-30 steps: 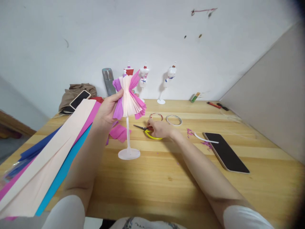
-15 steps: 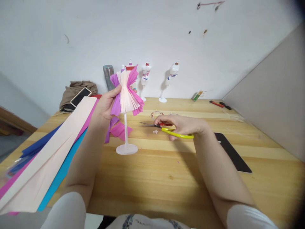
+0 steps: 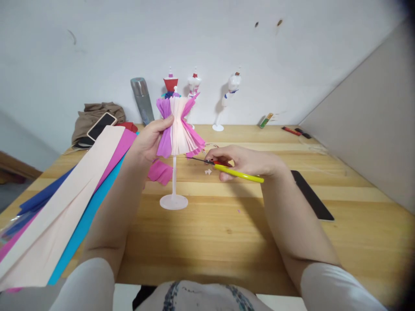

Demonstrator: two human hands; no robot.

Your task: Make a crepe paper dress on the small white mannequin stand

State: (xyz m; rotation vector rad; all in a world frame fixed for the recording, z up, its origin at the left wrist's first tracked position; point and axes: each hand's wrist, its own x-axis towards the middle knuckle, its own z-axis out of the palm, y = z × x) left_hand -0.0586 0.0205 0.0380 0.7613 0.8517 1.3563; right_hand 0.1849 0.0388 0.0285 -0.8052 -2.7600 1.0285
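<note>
My left hand [image 3: 154,137] is closed around the waist of a small dress form, thumb in front. Pleated crepe paper [image 3: 179,129] in pale pink, purple and magenta wraps the form, flaring above and below a pinched waist. Its white stand [image 3: 174,201] is upright, the round base at the table surface; whether it touches I cannot tell. In my right hand [image 3: 235,160] are scissors [image 3: 238,174] with yellow and red handles. Their thin blades point left, tips close to the lower right hem of the paper skirt. Whether the blades touch the paper is unclear.
Long crepe paper strips [image 3: 69,203] lie at the left, partly under my forearm. Magenta scraps [image 3: 161,172] rest behind the stand. Along the wall are a grey bottle [image 3: 142,101], dress forms [image 3: 234,84] and a glue stick [image 3: 266,120]. A dark flat board [image 3: 311,196] lies right.
The dress form has turned slightly and moved a little right relative to the table. The scissors have come nearer the skirt's hem, their handles closer together. The camera view has shifted.
</note>
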